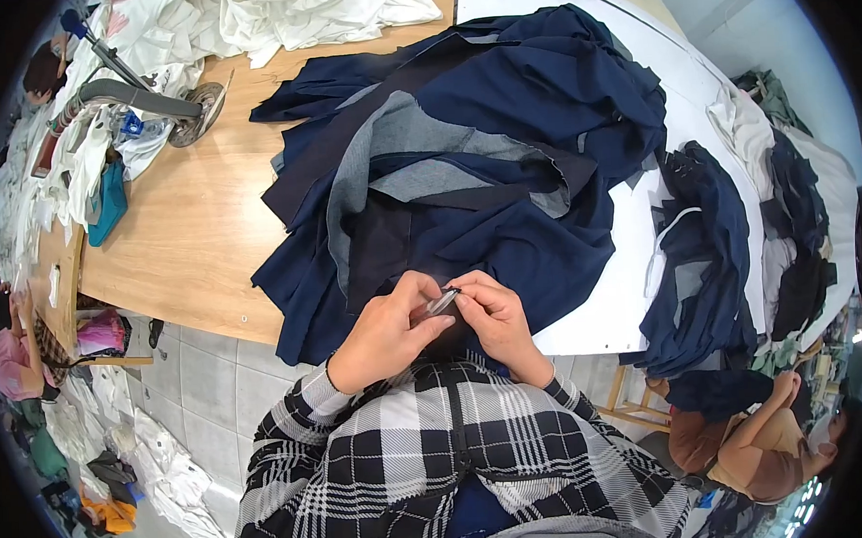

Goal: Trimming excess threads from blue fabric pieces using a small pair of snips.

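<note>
At the table's near edge, my left hand (386,331) is closed around small silver thread snips (440,303), their tips angled toward my right hand. My right hand (496,322) pinches a small dark bit of fabric right at those tips. Fingers partly hide both the snips and the bit of fabric. Beyond my hands spreads a large heap of navy garments (539,101), with grey inner sides folded out in the middle. The heap's near part hangs over the edge beneath my hands.
The wooden tabletop (180,241) lies left, a white tabletop (611,309) right. White cloth (333,14) is piled at the back. A clamp-like stand (144,94) rises at the far left. More navy garments (709,247) lie right. A co-worker (765,437) sits at lower right, another (16,345) far left.
</note>
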`<action>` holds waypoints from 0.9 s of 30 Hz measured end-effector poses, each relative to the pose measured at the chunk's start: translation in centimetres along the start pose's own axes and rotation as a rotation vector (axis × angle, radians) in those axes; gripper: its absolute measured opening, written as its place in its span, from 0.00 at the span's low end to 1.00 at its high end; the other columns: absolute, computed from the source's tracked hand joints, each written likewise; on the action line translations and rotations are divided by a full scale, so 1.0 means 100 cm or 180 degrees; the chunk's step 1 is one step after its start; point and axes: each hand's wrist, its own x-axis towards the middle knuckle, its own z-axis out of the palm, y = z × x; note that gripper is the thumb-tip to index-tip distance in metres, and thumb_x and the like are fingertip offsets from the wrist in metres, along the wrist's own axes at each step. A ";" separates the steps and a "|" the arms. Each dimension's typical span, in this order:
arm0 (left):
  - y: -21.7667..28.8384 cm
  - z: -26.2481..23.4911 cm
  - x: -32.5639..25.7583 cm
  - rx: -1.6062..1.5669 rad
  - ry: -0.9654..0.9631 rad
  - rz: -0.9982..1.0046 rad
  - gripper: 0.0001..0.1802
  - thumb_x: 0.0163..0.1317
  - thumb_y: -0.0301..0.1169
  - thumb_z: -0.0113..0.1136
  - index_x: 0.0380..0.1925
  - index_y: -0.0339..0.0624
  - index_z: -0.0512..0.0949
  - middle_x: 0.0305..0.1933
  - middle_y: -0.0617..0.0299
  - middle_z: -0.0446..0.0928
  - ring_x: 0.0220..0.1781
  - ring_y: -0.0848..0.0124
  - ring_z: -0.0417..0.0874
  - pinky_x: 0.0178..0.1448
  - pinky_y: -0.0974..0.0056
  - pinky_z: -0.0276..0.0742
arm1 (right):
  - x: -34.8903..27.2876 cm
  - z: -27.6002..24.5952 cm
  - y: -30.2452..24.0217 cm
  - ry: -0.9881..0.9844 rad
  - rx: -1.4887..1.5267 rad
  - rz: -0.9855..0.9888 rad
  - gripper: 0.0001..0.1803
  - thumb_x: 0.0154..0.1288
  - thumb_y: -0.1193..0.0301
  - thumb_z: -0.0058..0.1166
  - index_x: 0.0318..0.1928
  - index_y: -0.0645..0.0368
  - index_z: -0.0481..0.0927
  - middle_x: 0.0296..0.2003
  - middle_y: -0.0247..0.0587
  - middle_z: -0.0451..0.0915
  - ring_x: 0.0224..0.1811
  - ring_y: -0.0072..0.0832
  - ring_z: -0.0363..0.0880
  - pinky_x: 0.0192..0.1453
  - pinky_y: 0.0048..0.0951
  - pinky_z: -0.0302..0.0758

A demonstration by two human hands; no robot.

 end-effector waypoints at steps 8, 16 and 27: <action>0.000 0.003 0.001 -0.0131 -0.0042 -0.0009 0.15 0.56 0.25 0.61 0.38 0.37 0.65 0.20 0.64 0.70 0.23 0.82 0.67 0.26 0.73 0.63 | -0.003 0.000 0.001 0.0073 -0.0043 -0.0182 0.07 0.62 0.78 0.50 0.37 0.68 0.78 0.38 0.42 0.77 0.32 0.21 0.73 0.34 0.19 0.69; -0.003 0.001 0.000 -0.0038 -0.0044 0.0106 0.16 0.57 0.27 0.60 0.40 0.38 0.64 0.21 0.54 0.75 0.20 0.68 0.76 0.26 0.66 0.67 | -0.005 -0.001 0.004 0.0054 0.0071 -0.0104 0.07 0.62 0.78 0.49 0.38 0.68 0.79 0.40 0.43 0.77 0.35 0.22 0.74 0.37 0.20 0.69; 0.005 0.000 -0.003 0.0234 0.0006 0.0105 0.17 0.56 0.28 0.61 0.41 0.39 0.64 0.22 0.53 0.75 0.21 0.62 0.78 0.26 0.64 0.69 | -0.004 -0.002 -0.002 0.0124 0.0117 -0.0154 0.08 0.61 0.79 0.49 0.40 0.69 0.78 0.42 0.43 0.77 0.37 0.22 0.74 0.40 0.19 0.69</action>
